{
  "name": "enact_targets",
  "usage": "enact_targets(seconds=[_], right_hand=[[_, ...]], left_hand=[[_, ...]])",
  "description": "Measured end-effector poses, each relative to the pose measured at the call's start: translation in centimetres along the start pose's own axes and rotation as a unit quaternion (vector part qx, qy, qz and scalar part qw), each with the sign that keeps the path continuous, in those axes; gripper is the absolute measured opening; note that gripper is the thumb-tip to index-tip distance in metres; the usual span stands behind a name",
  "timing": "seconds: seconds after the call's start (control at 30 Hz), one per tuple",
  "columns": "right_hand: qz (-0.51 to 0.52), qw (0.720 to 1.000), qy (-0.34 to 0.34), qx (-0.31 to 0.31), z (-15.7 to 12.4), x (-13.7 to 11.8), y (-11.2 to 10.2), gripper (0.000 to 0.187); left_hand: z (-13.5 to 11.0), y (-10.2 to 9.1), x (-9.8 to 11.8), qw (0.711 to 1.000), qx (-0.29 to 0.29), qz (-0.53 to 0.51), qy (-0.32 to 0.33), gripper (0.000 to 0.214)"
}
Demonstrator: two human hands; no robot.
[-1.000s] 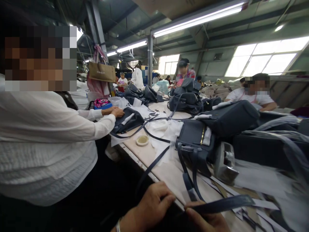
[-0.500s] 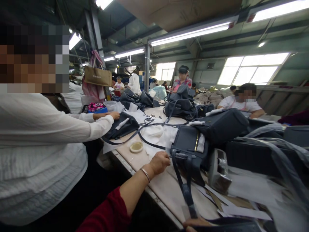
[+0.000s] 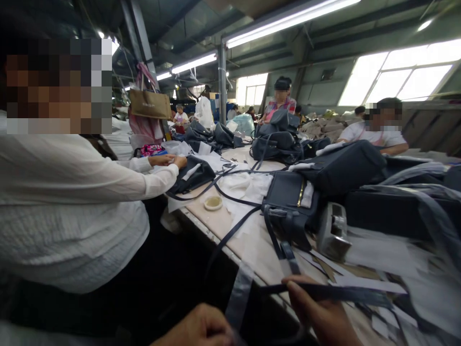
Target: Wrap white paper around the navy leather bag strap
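Strap work sits at the bottom edge: the right hand (image 3: 320,315) pinches a long dark navy leather strap (image 3: 342,292), its length running rightward from the fingers. The left hand (image 3: 196,329), apart and lower left, curls closed beside a pale grey strip (image 3: 237,298).

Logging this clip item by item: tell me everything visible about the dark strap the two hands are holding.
The strap is a long, flat, dark navy band, leather-like with a slight sheen. It runs roughly level across the bottom of the view, above the table edge. The right hand pinches it from below near its left end; its right end blurs out over paper scraps. The left hand grips a paler, glossy strip hanging beside it. Whether the strap joins the nearby bag cannot be told.
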State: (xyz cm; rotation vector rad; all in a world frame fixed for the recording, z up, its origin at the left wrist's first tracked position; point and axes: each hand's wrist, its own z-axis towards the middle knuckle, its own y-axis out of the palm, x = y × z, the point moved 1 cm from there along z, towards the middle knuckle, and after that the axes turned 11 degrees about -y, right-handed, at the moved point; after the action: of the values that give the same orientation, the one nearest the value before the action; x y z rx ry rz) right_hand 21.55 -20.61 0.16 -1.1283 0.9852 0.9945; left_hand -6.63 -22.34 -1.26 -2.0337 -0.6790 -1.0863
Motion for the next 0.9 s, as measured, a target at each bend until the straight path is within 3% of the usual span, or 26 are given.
enact_targets(seconds=[0.1, 0.23, 0.47, 0.9], right_hand=[[0.015, 0.999, 0.0, -0.04, 0.4, -1.2, 0.0, 0.044], [0.033, 0.997, -0.021, -0.064, 0.5, -2.7, -0.3, 0.04], [-0.004, 0.996, -0.037, -0.084, -0.2, -4.1, -0.7, 0.037], [-0.058, 0.99, -0.092, -0.095, -0.2, -4.7, -0.4, 0.034]], left_hand=[[1.0, 0.5, 0.8, 0.994, 0.06, -0.089, -0.004, 0.032], [2.5, 1.1, 1.6, 0.979, 0.065, -0.19, -0.032, 0.032], [2.7, 1.3, 3.3, 0.987, 0.116, -0.098, 0.047, 0.022], [2.6, 1.4, 4.4, 0.99, 0.114, -0.056, 0.058, 0.017]])
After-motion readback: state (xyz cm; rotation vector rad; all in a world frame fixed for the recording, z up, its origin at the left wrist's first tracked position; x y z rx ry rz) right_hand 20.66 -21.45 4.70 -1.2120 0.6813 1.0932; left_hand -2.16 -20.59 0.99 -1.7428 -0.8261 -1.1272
